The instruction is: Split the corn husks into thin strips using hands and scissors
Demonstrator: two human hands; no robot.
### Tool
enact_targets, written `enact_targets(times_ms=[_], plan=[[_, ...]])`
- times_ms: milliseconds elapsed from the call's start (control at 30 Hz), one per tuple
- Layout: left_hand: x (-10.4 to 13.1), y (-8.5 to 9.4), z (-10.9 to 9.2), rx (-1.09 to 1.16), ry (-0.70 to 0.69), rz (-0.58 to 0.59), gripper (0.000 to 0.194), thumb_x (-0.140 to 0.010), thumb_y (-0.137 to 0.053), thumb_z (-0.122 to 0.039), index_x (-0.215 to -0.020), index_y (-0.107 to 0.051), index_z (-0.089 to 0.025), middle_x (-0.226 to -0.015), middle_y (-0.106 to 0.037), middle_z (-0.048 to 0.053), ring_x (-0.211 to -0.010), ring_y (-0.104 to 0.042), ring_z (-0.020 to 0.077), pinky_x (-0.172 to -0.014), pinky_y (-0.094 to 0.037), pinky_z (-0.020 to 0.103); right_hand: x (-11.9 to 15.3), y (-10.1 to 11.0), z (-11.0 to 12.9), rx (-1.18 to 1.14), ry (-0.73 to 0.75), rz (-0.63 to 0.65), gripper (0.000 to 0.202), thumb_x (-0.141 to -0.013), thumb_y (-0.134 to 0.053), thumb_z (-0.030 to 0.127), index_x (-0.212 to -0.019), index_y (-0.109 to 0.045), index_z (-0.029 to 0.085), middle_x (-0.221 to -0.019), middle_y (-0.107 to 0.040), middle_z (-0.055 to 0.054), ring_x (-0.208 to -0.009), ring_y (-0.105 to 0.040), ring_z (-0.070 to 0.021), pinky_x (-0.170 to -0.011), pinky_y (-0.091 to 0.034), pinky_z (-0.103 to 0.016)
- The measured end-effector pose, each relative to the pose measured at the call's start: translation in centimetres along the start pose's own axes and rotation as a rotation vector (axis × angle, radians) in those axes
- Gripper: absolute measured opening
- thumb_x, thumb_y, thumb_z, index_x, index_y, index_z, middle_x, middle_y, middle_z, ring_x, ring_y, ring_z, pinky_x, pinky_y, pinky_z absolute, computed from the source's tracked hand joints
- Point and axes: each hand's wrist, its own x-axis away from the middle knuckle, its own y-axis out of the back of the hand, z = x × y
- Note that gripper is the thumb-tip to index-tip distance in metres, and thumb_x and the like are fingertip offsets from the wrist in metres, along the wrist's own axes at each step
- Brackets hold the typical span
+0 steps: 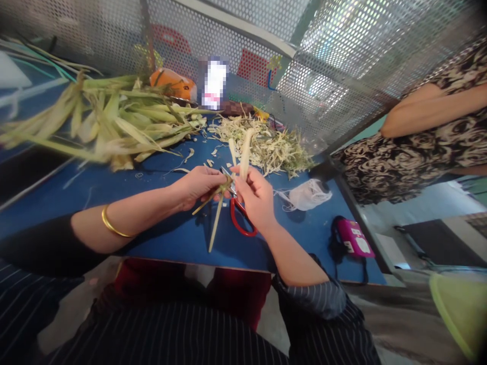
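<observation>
Over the blue table my left hand [203, 186], with a gold bangle on its wrist, pinches a small knotted piece of corn husk [223, 187]. Narrow husk strips stick out of that piece toward me. My right hand [254, 195] is closed on a pale corn husk strip [246, 149] that points up and away; its lower end meets the piece at my left fingertips. Scissors with red handles [243, 223] show under my right hand, their blades partly hidden between the hands. Whether they touch my fingers I cannot tell.
A pile of green corn husks [114, 119] covers the left back. Shredded husk bits [277, 147] heap behind my hands. White thread [308, 195] and a magenta device [354, 237] lie rightward. A blurred-out phone [215, 83] stands near an orange packet [173, 83]. A person [429, 109] is right.
</observation>
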Motion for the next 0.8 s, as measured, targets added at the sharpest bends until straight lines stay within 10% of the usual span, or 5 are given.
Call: enact_targets(times_ms=[467, 800], plan=[[0.4, 0.5, -0.6, 0.089, 0.061, 0.243, 0.016, -0.073, -0.067, -0.025, -0.079, -0.07, -0.01, -0.082, -0.07, 0.011, -0.061, -0.058, 0.0112, -0.047, -0.038, 0.02, -0.5, 0.4, -0.4, -0.019, -0.109, -0.014, 0.024, -0.084, -0.061, 0.044, -0.08, -0.057, 0.021, -0.054, -0.057, 0.005, -0.048, -0.048, -0.009, -0.049, -0.036, -0.022], [0.3, 0.3, 0.3, -0.095, -0.107, 0.118, 0.024, -0.081, -0.063, -0.035, -0.075, -0.071, -0.013, -0.065, -0.062, 0.005, -0.055, -0.049, 0.0083, -0.045, -0.031, 0.018, -0.7, 1.1, 0.0, 0.091, 0.035, -0.25, 0.024, -0.09, -0.051, 0.04, -0.093, -0.066, 0.021, -0.062, -0.055, 0.003, -0.062, -0.053, -0.0119, -0.067, -0.046, -0.027]])
